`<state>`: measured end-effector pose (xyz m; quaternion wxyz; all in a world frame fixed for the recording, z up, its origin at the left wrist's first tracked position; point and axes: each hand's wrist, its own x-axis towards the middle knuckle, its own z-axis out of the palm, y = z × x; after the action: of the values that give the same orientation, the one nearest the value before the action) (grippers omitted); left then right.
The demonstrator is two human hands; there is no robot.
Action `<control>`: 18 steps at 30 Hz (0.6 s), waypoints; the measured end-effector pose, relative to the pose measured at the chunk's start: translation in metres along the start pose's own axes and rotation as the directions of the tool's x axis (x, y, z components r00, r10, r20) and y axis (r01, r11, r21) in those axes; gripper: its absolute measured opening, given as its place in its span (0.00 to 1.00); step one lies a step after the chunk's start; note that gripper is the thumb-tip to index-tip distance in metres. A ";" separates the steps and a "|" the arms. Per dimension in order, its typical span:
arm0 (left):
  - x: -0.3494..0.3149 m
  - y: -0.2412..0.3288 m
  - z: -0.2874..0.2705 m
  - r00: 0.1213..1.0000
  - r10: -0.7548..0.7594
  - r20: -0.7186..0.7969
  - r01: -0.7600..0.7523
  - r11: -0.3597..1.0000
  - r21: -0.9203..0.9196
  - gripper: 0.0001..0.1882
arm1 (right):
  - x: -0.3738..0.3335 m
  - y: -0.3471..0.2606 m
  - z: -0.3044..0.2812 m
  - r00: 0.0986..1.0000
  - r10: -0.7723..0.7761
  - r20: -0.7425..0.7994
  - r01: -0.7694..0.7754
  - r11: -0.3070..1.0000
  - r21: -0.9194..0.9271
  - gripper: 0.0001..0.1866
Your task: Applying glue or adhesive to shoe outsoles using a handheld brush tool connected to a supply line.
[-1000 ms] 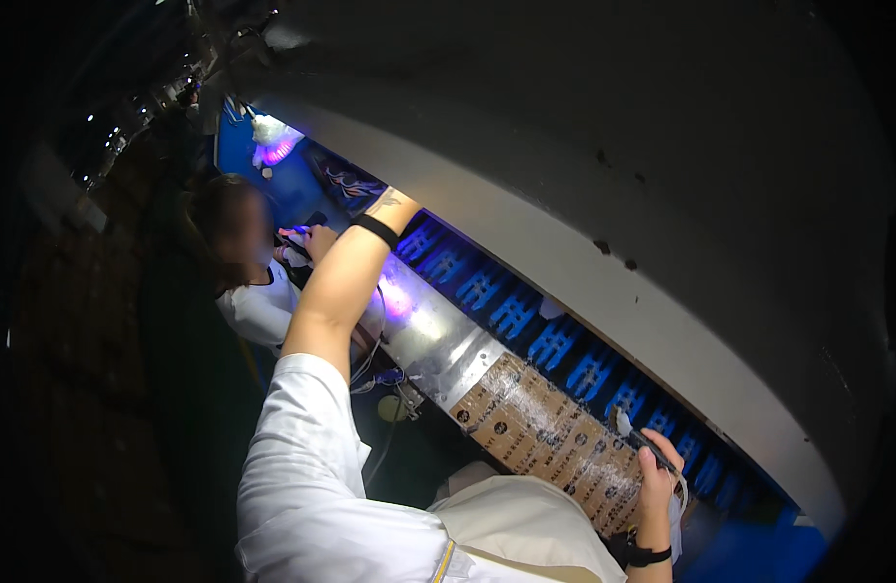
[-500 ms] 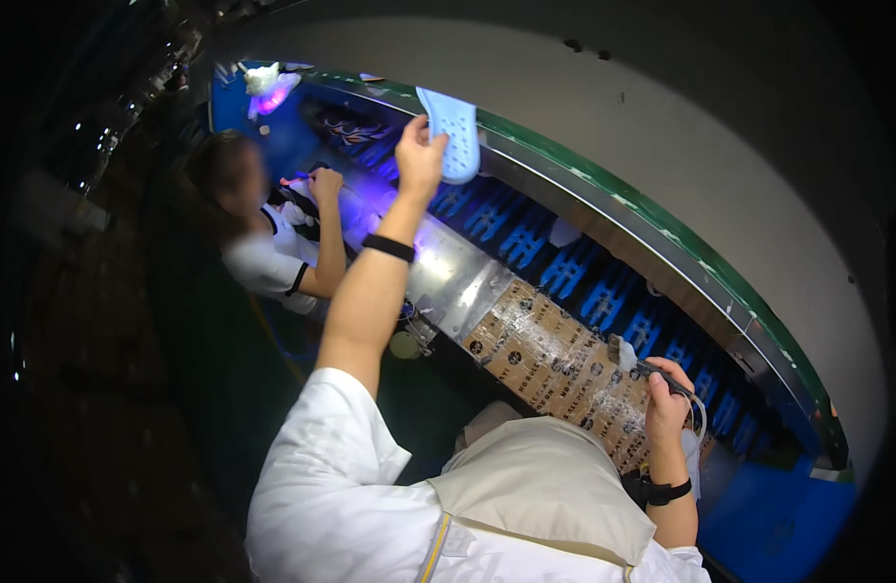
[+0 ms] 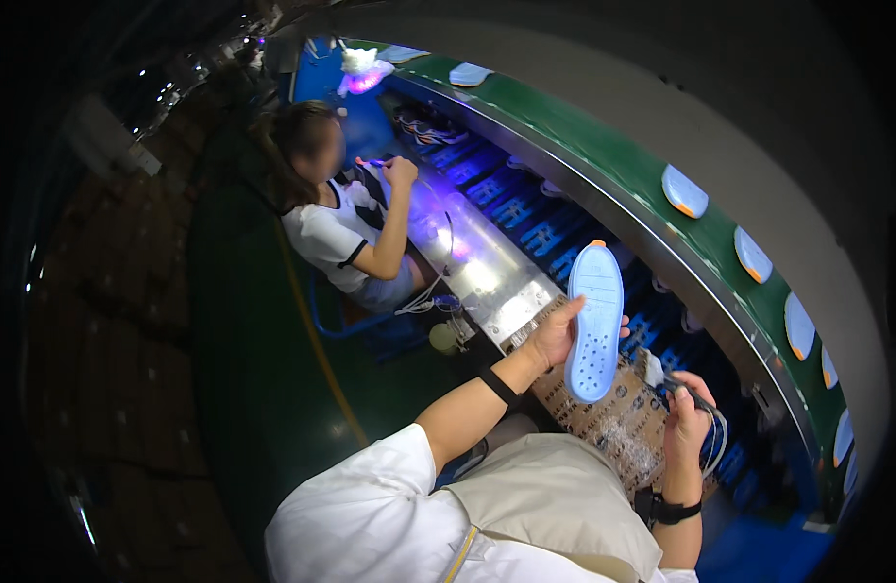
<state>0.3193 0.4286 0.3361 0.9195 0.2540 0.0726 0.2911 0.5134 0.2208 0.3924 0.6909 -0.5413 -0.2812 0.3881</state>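
My left hand (image 3: 555, 335) is closed around the edge of a light blue shoe sole (image 3: 595, 316), thumb on the near face and fingertips showing at the far side. The sole stands nearly upright to the view, with an orange tip at its top and round holes in its lower half. Right of it, my right hand (image 3: 687, 423) grips a dark-handled tool (image 3: 691, 386) with a pale cable. A whitish tuft (image 3: 652, 368) sits at the tool's front, apart from the sole. What exactly the tool is, I cannot make out.
Light blue soles (image 3: 685, 191) with orange ends lie along a green conveyor belt (image 3: 603, 146) on the far side. Below it runs a row of blue slotted racks (image 3: 540, 238). A bench taped in brown (image 3: 564, 408) is before me. A co-worker (image 3: 336, 238) sits left, under purple light.
My left hand has come back from beside the conveyor with the sole, now over the bench near my right hand. The view has turned, showing more soles. My right hand still grips the tool.
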 end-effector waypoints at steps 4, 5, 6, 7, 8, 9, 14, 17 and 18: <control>-0.009 -0.021 0.020 0.985 -0.002 -0.174 -0.006 0.999 -0.049 0.50 | 0.013 -0.009 0.016 0.995 -0.056 0.080 0.072 0.976 -0.208 0.12; -0.013 -0.026 0.022 0.971 -0.019 -0.238 0.002 0.997 -0.071 0.51 | 0.017 -0.017 0.025 0.991 -0.075 0.109 0.102 0.958 -0.267 0.12; -0.019 -0.028 0.024 0.990 -0.071 -0.118 0.060 0.994 -0.094 0.52 | 0.020 -0.023 0.034 0.986 -0.109 0.128 0.144 0.939 -0.313 0.12; -0.025 -0.029 0.029 0.993 -0.116 0.006 0.116 0.987 -0.113 0.53 | 0.020 -0.035 0.045 0.985 -0.114 0.130 0.154 0.921 -0.357 0.12; -0.025 -0.034 0.036 0.985 -0.132 -0.107 0.122 0.988 -0.098 0.55 | 0.024 -0.035 0.048 0.974 -0.173 0.145 0.217 0.894 -0.392 0.11; -0.027 -0.036 0.048 0.986 -0.157 -0.063 0.149 0.982 -0.117 0.56 | 0.027 -0.034 0.054 0.967 -0.222 0.125 0.252 0.905 -0.343 0.11; -0.031 -0.054 0.059 0.984 -0.172 0.033 0.175 0.980 -0.098 0.53 | 0.034 -0.026 0.062 0.951 -0.310 -0.010 0.270 0.844 -0.463 0.12; -0.031 -0.056 0.066 0.974 -0.128 -0.185 0.132 0.991 0.009 0.42 | 0.028 -0.029 0.060 0.838 -0.452 0.305 0.536 0.581 -0.613 0.12; -0.030 -0.056 0.061 0.979 -0.106 -0.176 0.111 0.994 0.021 0.42 | 0.027 -0.030 0.057 0.831 -0.400 0.386 0.556 0.590 -0.585 0.13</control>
<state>0.3401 0.3460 0.3599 0.9201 0.2373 0.1711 0.2603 0.4886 0.2705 0.4355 0.4896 -0.6125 -0.6102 0.1131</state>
